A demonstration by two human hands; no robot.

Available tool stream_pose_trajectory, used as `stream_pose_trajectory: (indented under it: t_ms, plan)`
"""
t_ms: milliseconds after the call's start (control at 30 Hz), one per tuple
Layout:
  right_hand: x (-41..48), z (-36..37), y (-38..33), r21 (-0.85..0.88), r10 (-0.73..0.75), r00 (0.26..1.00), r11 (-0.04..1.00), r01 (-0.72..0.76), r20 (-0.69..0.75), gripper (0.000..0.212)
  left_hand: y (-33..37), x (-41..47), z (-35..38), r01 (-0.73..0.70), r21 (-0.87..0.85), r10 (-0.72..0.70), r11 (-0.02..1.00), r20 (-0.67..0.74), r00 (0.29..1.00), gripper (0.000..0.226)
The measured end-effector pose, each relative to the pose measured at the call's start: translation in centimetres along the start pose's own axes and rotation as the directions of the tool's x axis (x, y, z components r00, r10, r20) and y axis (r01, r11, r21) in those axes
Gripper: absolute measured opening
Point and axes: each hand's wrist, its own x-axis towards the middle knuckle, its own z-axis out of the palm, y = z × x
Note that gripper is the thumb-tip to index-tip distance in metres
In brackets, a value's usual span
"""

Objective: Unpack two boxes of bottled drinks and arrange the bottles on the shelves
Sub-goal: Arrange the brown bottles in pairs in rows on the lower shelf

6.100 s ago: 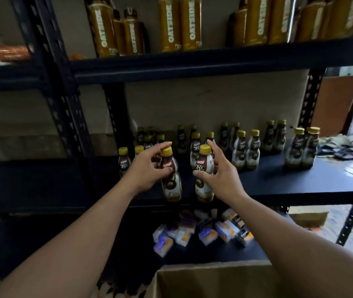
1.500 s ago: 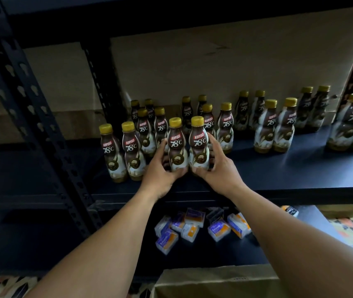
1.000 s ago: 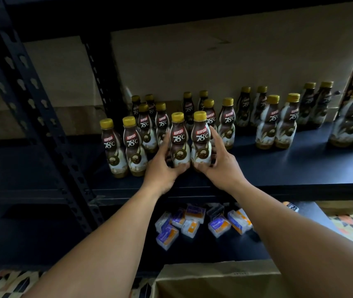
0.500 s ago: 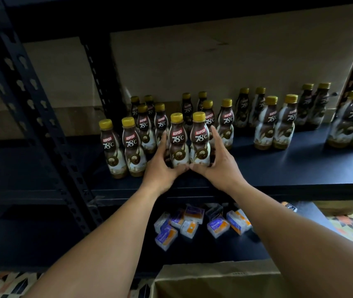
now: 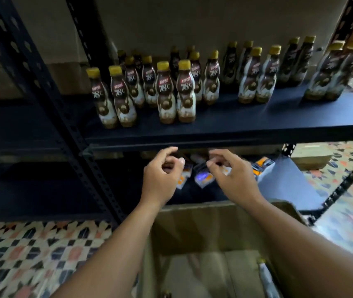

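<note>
Two hands: the left hand [image 5: 160, 179] and the right hand [image 5: 233, 177] hang side by side, near each other but apart.
Left hand: its fingers are bent loosely and hold nothing.
Right hand: its fingers are also bent loosely and hold nothing.
Place of hands: both are just under the front edge of the shelf [image 5: 235, 131] and just past the far edge of the box [image 5: 203, 233], not touching either.
Bottles: many brown and white bottles [image 5: 185, 93] with yellow caps stand upright on the shelf.
Rows: they stand in pairs, with gaps between the pairs. Some pairs are near the front and more stand far back by the wall.
Middle pair [image 5: 175, 97]: these two stand close together, right above the hands, a little way back from the front edge.
Box: it is brown card, open at the top, and sits near, under both arms.
Inside the box: a blurred thing [image 5: 264, 276] with a yellow top lies at the right side. It looks like a bottle, but I cannot tell for sure.
Low shelf [image 5: 42, 190]: small packs [image 5: 201, 179] in orange, white and blue lie on it, partly behind the hands.
Post [image 5: 49, 100]: a black post with holes slants up on the left.
Floor [image 5: 31, 250]: it has a pattern of small shapes.
</note>
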Motion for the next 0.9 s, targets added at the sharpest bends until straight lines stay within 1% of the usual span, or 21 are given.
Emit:
stream_pose_trajectory:
  t_ms: [33,67,100,133,167,200,233,267,300,333,400,433,467,533,567,633,667,733,800,867,900]
  plan:
    - [-1.7,0.0,0.9,0.004,0.057,0.998,0.998,-0.057,0.029,0.024,-0.7,-1.6,0.7,0.042,-0.004,-0.041,0.999,0.061,0.997,0.026]
    - [-3.4,0.0,1.9,0.000,0.132,0.987,0.991,-0.133,0.093,0.024,-1.8,-3.3,1.5,0.093,0.002,-0.092,0.996,0.132,0.987,0.025]
    - [-5.1,0.0,3.1,-0.029,0.221,0.956,0.975,-0.219,0.195,0.027,-3.1,-4.8,2.3,0.149,0.015,-0.149,0.989,0.212,0.966,0.025]
    - [-6.8,-0.1,4.2,-0.097,0.308,0.896,0.951,-0.292,0.320,0.033,-4.5,-6.4,3.2,0.203,0.054,-0.210,0.978,0.298,0.931,0.026]
    - [-8.5,-0.2,5.5,-0.186,0.379,0.809,0.925,-0.331,0.449,0.038,-5.8,-8.0,3.9,0.247,0.107,-0.270,0.963,0.387,0.882,0.029]
    - [-10.2,-0.3,6.9,-0.274,0.438,0.703,0.899,-0.341,0.560,0.041,-7.0,-9.5,4.5,0.287,0.164,-0.330,0.944,0.474,0.816,0.035]
    - [-12.1,-0.6,8.1,-0.339,0.479,0.596,0.878,-0.339,0.645,0.041,-8.2,-11.2,5.1,0.329,0.215,-0.393,0.920,0.544,0.742,0.041]
    - [-13.9,-0.9,9.0,-0.386,0.514,0.501,0.857,-0.343,0.696,0.040,-9.2,-12.8,5.5,0.364,0.263,-0.448,0.894,0.583,0.678,0.045]
    - [-15.7,-1.1,9.8,-0.421,0.553,0.426,0.829,-0.369,0.716,0.043,-10.4,-14.3,5.8,0.395,0.304,-0.497,0.867,0.598,0.629,0.047]
    - [-17.4,-1.4,10.5,-0.444,0.591,0.390,0.798,-0.407,0.706,0.045,-11.5,-15.9,6.0,0.426,0.346,-0.547,0.836,0.593,0.591,0.048]
    - [-20.5,-1.6,12.3,-0.503,0.664,0.364,0.740,-0.446,0.653,0.047,-13.8,-18.9,6.0,0.500,0.401,-0.638,0.768,0.552,0.537,0.047]
    - [-21.9,-1.5,13.2,-0.544,0.698,0.336,0.710,-0.447,0.633,0.050,-15.1,-20.3,5.9,0.541,0.426,-0.685,0.725,0.518,0.512,0.049]
    - [-23.1,-1.4,13.9,-0.577,0.723,0.304,0.683,-0.448,0.620,0.051,-16.4,-21.5,5.7,0.579,0.446,-0.728,0.683,0.481,0.488,0.054]
    - [-25.1,-1.1,15.0,-0.576,0.745,0.255,0.648,-0.498,0.617,0.048,-18.9,-23.6,5.6,0.645,0.466,-0.794,0.606,0.412,0.448,0.072]
    - [-25.8,-1.0,15.0,-0.560,0.739,0.242,0.647,-0.518,0.629,0.044,-19.7,-24.5,5.5,0.664,0.469,-0.811,0.582,0.386,0.439,0.076]
    - [-26.6,-0.8,14.7,-0.560,0.735,0.244,0.652,-0.511,0.633,0.039,-19.2,-25.6,5.4,0.676,0.475,-0.825,0.564,0.368,0.430,0.067]
    - [-26.8,-0.6,14.8,-0.547,0.736,0.260,0.650,-0.527,0.625,0.037,-18.9,-26.1,5.3,0.667,0.481,-0.821,0.569,0.374,0.431,0.063]
    - [-27.6,-0.2,15.3,-0.531,0.748,0.280,0.636,-0.559,0.601,0.035,-19.5,-27.1,5.2,0.631,0.509,-0.810,0.586,0.368,0.456,0.064]
    - [-28.7,-0.1,15.7,-0.525,0.760,0.340,0.636,-0.566,0.554,0.039,-20.1,-28.0,5.1,0.625,0.533,-0.818,0.570,0.295,0.494,0.073]
    - [-29.6,-0.3,16.3,-0.490,0.764,0.442,0.642,-0.590,0.469,0.044,-20.4,-28.5,4.8,0.607,0.570,-0.810,0.553,0.199,0.552,0.081]
    - [-29.8,-0.3,16.7,-0.439,0.763,0.490,0.645,-0.626,0.422,0.046,-20.6,-28.8,4.7,0.600,0.586,-0.804,0.544,0.161,0.572,0.082]
